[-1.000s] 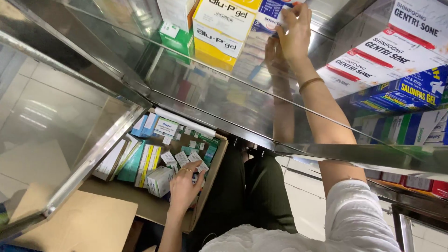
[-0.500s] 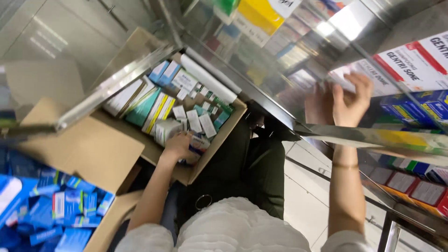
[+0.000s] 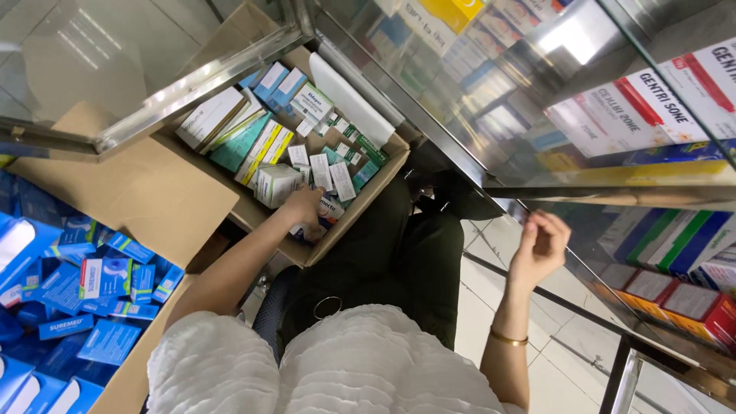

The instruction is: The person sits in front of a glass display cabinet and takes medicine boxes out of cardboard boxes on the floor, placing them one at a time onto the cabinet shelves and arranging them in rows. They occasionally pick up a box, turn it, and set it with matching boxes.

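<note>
An open cardboard box (image 3: 349,222) below me is packed with small medicine cartons in white, green and blue. My left hand (image 3: 303,208) reaches into its near corner, fingers curled down among the small cartons beside a white and green carton (image 3: 276,184). Whether it grips one is hidden. My right hand (image 3: 540,247) hangs in the air to the right, below the glass shelf (image 3: 613,188), holding nothing, with its fingers loosely bent and apart. A gold bangle sits on that wrist.
A second cardboard box (image 3: 138,376) at the left holds several blue cartons (image 3: 100,277). Glass shelves with a metal frame (image 3: 192,80) carry more cartons at the top and right. A metal leg (image 3: 617,379) stands on the tiled floor at the lower right.
My right hand has come down from the cartons on the upper shelf to below the shelf edge, empty. My view has tilted down and left. My left hand stays in the box.
</note>
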